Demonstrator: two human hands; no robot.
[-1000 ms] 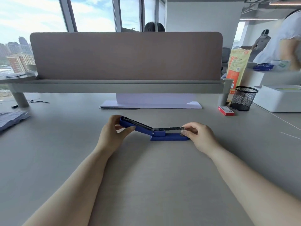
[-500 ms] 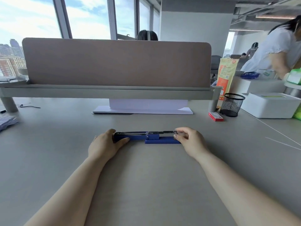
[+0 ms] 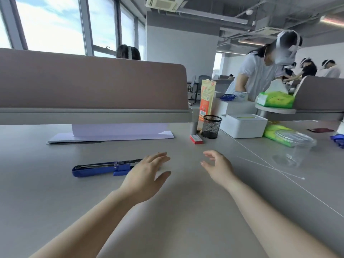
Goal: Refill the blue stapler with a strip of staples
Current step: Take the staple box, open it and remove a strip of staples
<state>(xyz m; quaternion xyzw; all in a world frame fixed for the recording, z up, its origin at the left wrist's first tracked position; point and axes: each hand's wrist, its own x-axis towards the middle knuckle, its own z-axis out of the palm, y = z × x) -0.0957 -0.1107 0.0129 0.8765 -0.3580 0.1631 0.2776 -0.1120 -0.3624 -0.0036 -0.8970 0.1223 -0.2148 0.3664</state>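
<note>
the blue stapler (image 3: 104, 168) lay flipped open, unloaded; both hands (image 3: 147, 174) empty, spread; red staple box (image 3: 196, 139) waited at one o'clock.

Grey desk (image 3: 186, 229); mauve divider panel (image 3: 89, 84) behind; tall bright windows (image 3: 52, 23); exposed ceiling ducts (image 3: 232, 17).

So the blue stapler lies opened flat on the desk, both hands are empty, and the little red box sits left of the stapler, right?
Not quite. In the head view the red box sits to the right of the stapler, beside the black mesh cup. The rest holds: the left hand and right hand are empty.
</note>
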